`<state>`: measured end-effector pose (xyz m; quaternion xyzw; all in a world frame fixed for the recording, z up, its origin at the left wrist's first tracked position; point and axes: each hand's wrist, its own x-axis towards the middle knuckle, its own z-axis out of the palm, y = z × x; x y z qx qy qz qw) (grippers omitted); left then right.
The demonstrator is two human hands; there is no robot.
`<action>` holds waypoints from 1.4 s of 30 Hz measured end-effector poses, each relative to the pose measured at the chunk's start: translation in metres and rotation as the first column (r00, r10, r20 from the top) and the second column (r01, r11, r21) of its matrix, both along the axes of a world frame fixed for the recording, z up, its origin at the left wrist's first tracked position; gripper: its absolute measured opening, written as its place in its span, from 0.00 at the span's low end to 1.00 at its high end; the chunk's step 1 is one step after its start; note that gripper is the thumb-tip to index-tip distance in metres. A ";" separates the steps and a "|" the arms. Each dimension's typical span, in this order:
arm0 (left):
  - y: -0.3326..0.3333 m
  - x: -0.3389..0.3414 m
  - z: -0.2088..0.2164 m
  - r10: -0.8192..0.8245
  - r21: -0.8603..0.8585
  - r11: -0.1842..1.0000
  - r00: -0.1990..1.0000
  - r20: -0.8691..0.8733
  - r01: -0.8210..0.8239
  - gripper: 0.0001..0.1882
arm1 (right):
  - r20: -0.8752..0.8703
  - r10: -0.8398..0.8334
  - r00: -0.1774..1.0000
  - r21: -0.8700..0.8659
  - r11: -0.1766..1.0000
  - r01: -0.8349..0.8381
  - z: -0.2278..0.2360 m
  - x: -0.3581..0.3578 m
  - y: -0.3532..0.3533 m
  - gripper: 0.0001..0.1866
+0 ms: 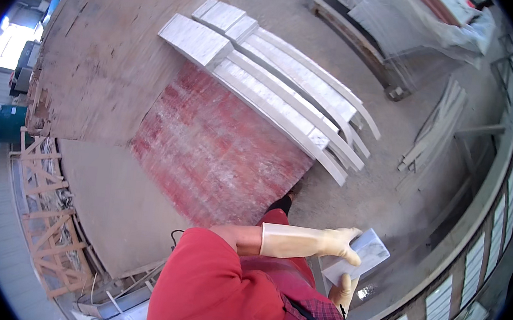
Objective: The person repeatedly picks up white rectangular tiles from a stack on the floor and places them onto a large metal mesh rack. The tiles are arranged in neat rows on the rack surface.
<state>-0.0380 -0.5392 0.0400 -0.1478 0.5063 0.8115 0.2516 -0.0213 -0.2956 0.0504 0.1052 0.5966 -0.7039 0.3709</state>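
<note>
White, grey-veined rectangular block, lower right, slants up-right: your cream-gloved left hand clasps its upper-left side; your cream-gloved right hand meets it below, grip unclear.

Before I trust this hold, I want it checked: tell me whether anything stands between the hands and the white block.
Nothing visible does, beyond the cream gloves. The left hand meets the white block at its left side, the right hand at its lower end; the block's underside is hidden.
</note>
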 end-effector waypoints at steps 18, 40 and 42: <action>0.190 0.134 0.053 0.219 0.743 0.669 0.953 -0.207 0.008 0.64 | -0.218 -0.039 0.975 -0.287 0.958 -0.026 0.104 0.114 0.128 0.69; 0.225 0.260 0.151 0.223 0.308 0.941 0.943 -0.248 -0.142 0.43 | -0.712 0.487 0.506 0.691 0.618 0.377 0.190 0.221 0.122 0.54; 0.243 0.258 0.163 0.207 0.288 0.948 0.946 -0.250 -0.131 0.44 | -0.629 0.471 0.618 0.745 0.592 0.307 0.193 0.217 0.133 0.58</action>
